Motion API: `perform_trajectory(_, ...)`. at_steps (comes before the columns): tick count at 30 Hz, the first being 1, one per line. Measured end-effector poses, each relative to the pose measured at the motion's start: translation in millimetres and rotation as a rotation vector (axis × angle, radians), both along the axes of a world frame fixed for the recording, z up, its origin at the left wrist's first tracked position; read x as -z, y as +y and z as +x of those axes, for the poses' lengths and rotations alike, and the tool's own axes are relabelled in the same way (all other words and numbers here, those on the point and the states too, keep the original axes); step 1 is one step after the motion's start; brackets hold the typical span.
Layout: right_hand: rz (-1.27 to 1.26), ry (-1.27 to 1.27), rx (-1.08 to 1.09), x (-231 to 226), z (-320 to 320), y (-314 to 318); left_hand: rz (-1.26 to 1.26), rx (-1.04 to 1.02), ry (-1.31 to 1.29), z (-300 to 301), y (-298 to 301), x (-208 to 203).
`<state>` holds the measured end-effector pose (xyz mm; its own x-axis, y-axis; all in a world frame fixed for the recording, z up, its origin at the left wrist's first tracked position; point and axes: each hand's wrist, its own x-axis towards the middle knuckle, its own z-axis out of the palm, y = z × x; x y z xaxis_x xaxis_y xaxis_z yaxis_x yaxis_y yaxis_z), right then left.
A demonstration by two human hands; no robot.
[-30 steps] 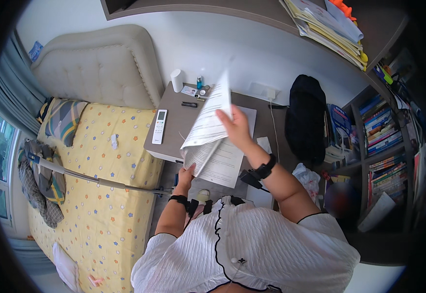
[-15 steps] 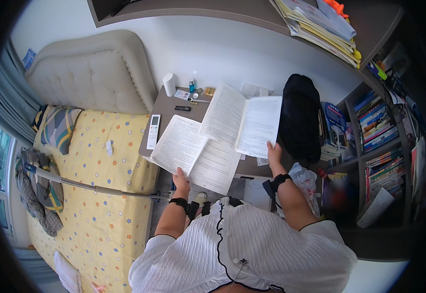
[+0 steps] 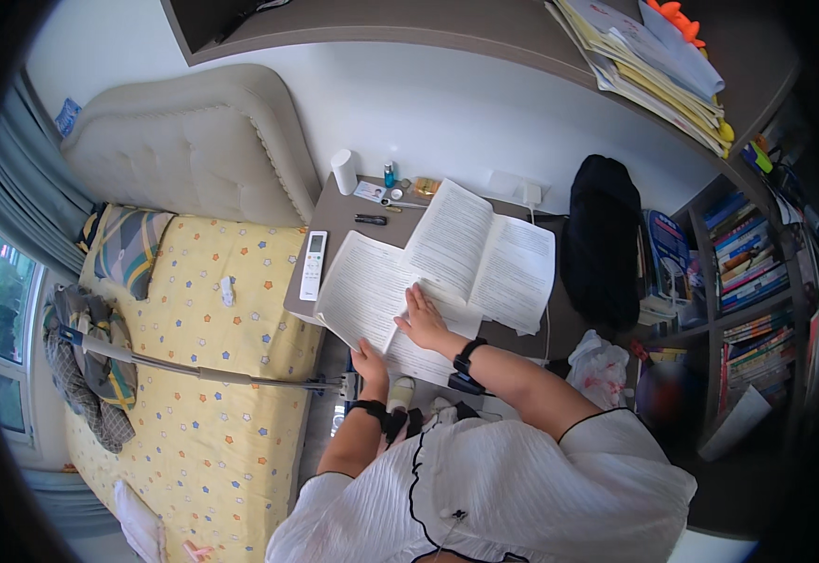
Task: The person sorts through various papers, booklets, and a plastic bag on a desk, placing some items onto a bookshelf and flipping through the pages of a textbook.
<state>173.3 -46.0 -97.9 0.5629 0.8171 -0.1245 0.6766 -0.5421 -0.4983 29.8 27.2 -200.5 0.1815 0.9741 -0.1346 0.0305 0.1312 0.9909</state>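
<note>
Two open books with printed pages lie overlapping over the desk's front part. The lower-left book [image 3: 361, 272] spreads toward me, its right page partly covered by the other book and my right arm. My left hand [image 3: 370, 362] grips its bottom edge near the fold, thumb on the page. My right hand [image 3: 423, 322] lies flat on it beside the fold, fingers stretched out and holding nothing. The upper-right book [image 3: 513, 258] rests open just beyond my right hand, touched by neither grip. Both wrists wear black bands.
On the desk [image 3: 334, 211] are a white remote control [image 3: 313, 266], a black flashlight-like object [image 3: 370, 220], a white cylinder [image 3: 344, 173] and a small blue bottle [image 3: 389, 174]. A black bag [image 3: 602, 244] stands right, near a plastic bag [image 3: 597, 361] and bookshelves. A bed [image 3: 212, 328] is left.
My right hand has let go of the upper-right book and moved left onto the lower-left book. The upper book now rests lower on the desk. My left hand keeps its grip.
</note>
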Motion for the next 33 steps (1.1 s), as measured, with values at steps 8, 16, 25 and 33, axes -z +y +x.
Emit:
perform_trajectory(8, -0.111, -0.041, 0.016, 42, 20, 24, -0.676, 0.207, -0.482, -26, 6, -25)
perform_trajectory(16, 0.064, -0.238, 0.007, 55, 23, 21, -0.605, 0.503, -0.125, -25, 15, -26)
perform_trajectory(25, 0.099, -0.312, 0.132, 61, 27, 33, 0.29, 0.608, 0.212, -23, 3, -13)
perform_trajectory(33, 0.02, -0.243, 0.045, 40, 32, 4, 0.612, 0.87, 0.292, -18, 17, -73)
